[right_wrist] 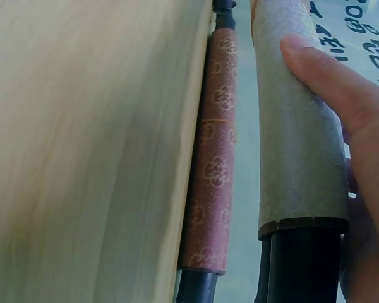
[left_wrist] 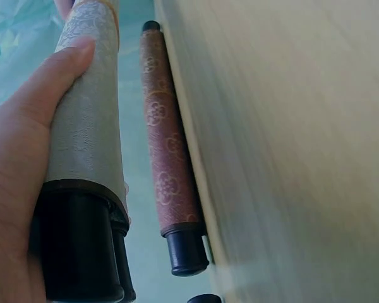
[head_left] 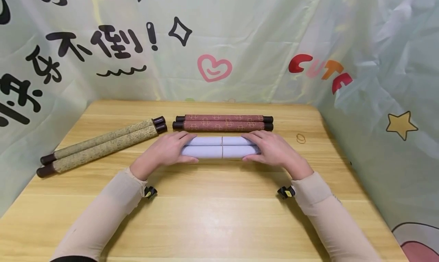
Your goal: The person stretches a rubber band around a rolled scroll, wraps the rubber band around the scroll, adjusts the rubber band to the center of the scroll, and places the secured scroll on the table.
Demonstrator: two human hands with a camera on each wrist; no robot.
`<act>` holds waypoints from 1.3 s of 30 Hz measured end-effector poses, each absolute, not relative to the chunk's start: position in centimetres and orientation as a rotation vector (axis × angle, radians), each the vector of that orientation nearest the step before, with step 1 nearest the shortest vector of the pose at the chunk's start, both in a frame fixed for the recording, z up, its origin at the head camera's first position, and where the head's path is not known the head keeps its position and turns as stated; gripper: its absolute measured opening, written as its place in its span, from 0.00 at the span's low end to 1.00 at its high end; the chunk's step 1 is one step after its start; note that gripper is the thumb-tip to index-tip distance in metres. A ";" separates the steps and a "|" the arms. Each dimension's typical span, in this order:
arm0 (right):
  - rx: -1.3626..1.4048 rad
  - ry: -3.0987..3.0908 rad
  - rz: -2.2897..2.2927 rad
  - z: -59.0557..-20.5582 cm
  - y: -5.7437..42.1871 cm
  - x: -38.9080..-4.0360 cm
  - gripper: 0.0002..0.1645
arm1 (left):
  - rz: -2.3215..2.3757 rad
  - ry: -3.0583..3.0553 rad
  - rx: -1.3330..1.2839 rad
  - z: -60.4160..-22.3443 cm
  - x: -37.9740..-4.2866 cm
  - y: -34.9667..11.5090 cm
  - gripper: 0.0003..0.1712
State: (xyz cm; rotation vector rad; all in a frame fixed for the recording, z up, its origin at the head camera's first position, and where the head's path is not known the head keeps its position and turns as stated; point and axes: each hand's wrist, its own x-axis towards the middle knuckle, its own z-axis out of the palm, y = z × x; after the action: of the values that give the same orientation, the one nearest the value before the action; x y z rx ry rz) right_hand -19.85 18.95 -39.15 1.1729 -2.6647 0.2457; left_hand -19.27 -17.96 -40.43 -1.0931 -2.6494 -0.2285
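A pale, whitish hanging scroll, rolled from both ends into two parallel rolls, is held level in front of me. A thin rubber band circles its middle. My left hand grips the left end, thumb along the near side and fingers over the top. The opposite end is gripped by my right hand in a mirrored way. In the left wrist view the scroll's black end knobs stick out past the palm; the right wrist view also shows dark knobs beside the palm.
Just behind lies a dark red scroll with a flower pattern and black knobs. A tan patterned scroll rests slantwise at the left. One loose rubber band is on the wooden table at right. Printed cloth surrounds the table.
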 end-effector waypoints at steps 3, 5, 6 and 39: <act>1.181 -2.674 0.241 -39.2 19.0 -20.4 0.47 | -0.220 -2.689 -1.082 -40.5 -19.7 -17.8 0.51; 1.182 -2.680 0.238 -39.2 19.1 -20.7 0.47 | -0.219 -2.714 -1.072 -40.5 -20.0 -17.6 0.51; 1.183 -2.682 0.236 -39.2 19.1 -20.8 0.47 | -0.219 -2.724 -1.069 -40.5 -20.2 -17.5 0.51; 1.106 -2.970 0.249 -40.3 19.7 -25.7 0.49 | -0.090 -2.993 -0.985 -41.4 -24.9 -15.1 0.55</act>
State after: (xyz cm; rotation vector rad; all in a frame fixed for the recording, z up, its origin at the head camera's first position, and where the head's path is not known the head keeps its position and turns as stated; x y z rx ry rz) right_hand -25.71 19.71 -40.31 1.1064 -2.9702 0.2492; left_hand -24.87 -15.07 -41.45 -0.9847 -2.9928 -0.0901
